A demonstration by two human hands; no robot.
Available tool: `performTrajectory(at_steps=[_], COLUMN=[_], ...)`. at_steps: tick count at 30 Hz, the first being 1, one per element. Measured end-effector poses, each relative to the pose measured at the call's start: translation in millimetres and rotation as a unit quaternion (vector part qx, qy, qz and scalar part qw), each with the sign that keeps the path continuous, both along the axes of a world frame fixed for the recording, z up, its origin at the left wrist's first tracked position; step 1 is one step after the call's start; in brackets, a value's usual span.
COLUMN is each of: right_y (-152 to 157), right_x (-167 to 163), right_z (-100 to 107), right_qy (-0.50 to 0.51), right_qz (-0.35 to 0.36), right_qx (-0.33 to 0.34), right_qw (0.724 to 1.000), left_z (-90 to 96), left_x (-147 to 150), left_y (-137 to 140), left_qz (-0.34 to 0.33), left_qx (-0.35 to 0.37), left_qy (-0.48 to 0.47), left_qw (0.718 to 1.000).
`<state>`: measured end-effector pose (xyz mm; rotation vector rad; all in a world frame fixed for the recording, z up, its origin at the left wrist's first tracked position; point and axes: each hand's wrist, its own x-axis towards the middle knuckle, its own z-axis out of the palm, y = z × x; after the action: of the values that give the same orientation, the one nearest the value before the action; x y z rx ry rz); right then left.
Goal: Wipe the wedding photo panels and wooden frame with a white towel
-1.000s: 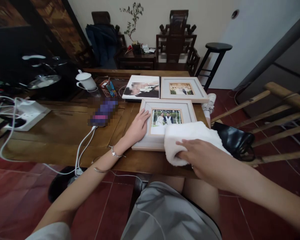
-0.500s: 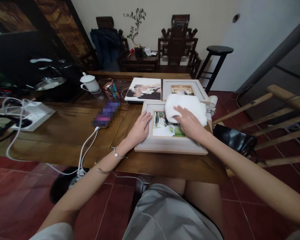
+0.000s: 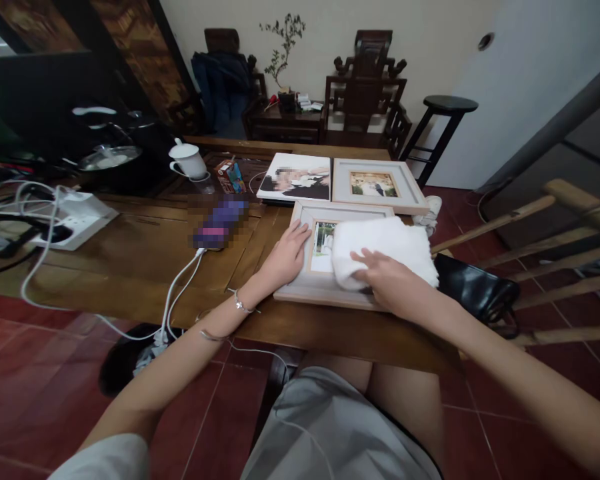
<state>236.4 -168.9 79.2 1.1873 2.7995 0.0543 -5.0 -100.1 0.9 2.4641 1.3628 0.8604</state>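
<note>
A light wooden picture frame (image 3: 305, 288) lies flat near the table's front edge, its photo mostly covered. My left hand (image 3: 287, 257) rests on its left border, fingers stretched out over the rim. A folded, fluffy white towel (image 3: 395, 243) covers the middle and right of the frame. My right hand (image 3: 393, 280) presses down on the towel and grips its near side, with some fingers hidden in the folds. Behind it lies a second picture frame (image 3: 415, 190), and to that one's left a photo panel (image 3: 295, 190) lies flat.
A blurred phone (image 3: 223, 220) with a white charging cable lies on the wooden table (image 3: 145, 263). Beyond it are a drink carton (image 3: 230, 177) and a lidded white mug (image 3: 187, 162). A power strip (image 3: 80, 220) sits left; a black bag (image 3: 477, 283) rests on a wooden chair at right.
My right hand has moved the towel toward me and a little right across the frame, uncovering the second frame behind. My left hand stays on the left border. The view has shifted slightly.
</note>
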Motion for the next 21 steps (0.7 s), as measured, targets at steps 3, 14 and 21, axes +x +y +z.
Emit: performTrajectory(at_steps=[3,14,21], right_y=[-31,0,76], right_x=[10,15,10], right_z=[11,-13,-10], right_qy=[0.042,0.114,0.091], right_qz=[0.015,0.020,-0.020], right_qx=[-0.059,-0.066,0.085], right_qw=[0.997,0.991,0.992], left_z=[1.5,-2.0,-3.0], left_x=[1,0,-2], left_y=[-1,0,2], left_qz=[0.006,0.005,-0.008], left_qx=[-0.009,-0.013,0.005], left_qy=[-0.003,-0.014,-0.017], left_qw=[1.000,1.000,1.000])
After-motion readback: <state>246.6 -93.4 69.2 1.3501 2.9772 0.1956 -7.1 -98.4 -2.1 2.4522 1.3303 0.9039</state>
